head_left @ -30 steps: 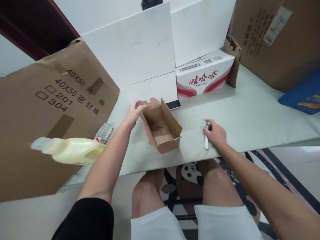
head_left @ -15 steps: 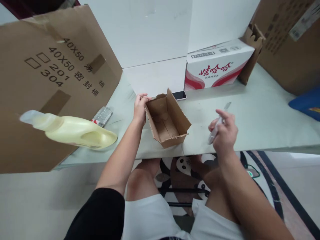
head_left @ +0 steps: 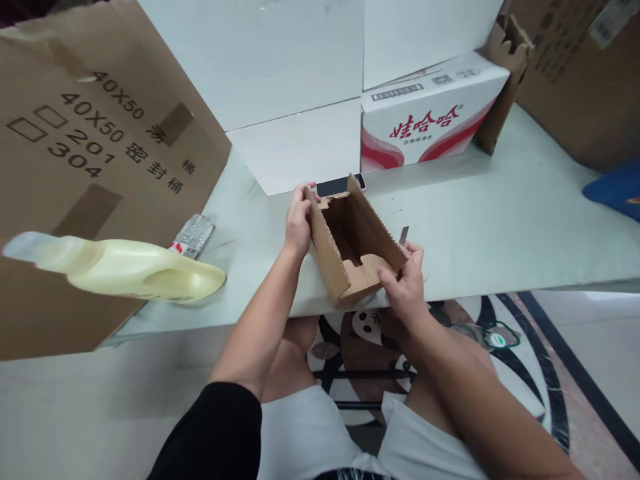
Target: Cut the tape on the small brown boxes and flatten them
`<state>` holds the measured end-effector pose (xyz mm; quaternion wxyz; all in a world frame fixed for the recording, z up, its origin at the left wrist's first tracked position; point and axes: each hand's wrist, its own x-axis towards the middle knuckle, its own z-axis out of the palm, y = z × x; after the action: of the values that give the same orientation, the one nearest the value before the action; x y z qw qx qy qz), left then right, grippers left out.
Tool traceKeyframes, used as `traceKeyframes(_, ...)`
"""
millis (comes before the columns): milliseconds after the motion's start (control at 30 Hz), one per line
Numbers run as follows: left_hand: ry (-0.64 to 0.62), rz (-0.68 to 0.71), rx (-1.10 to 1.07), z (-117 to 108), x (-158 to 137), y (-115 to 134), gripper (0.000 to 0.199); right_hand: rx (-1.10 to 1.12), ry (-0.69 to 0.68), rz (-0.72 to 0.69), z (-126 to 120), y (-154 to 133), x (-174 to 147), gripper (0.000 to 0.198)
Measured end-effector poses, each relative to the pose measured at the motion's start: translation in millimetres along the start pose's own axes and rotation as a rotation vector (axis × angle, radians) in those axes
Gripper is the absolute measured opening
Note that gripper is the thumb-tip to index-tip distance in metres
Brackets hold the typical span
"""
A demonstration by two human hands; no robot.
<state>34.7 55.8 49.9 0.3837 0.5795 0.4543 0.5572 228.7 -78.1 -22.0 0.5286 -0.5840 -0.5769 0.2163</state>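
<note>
A small open-topped cardboard box point(head_left: 329, 257) with rough-cut edges is tilted between my hands at the table's front edge. My left hand point(head_left: 299, 220) is closed on its far left corner, fingers over the rim. At the near right corner, my right hand point(head_left: 407, 283) grips the box with the thumb on a notched flap point(head_left: 367, 268) that leans inward. The same hand also keeps hold of a utility knife point(head_left: 404, 235); its blade sticks up past the fingers and its handle is mostly hidden. Behind the box lies a dark-screened phone point(head_left: 333, 187), partly covered.
On the pale-covered table point(head_left: 475, 227), a yellow bottle point(head_left: 145, 270) and a clear plastic-wrapped pack point(head_left: 195, 235) stand left, before a large carton point(head_left: 65, 200). A white-and-red carton point(head_left: 430, 127) stands at the back. A blue object point(head_left: 615, 200) is at right.
My right hand has moved left with the knife and taken hold of the box. The box has been tilted, and its near flap now leans inward. The view has shifted slightly.
</note>
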Motion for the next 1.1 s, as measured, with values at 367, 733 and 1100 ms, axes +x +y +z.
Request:
traceKeyframes(367,-0.255,0.221,0.422,-23,6,-11,0.022,-0.004,-0.139,-0.202,9,-3,7,0.05)
traceKeyframes(733,-0.325,0.126,0.43,-50,6,-11,0.031,0.299,-0.072,0.234,10,6,22,0.047)
traceKeyframes(1100,0.11,-0.095,0.456,-106,-55,-39,0.075,0.427,-0.495,0.348,30,8,32,0.044)
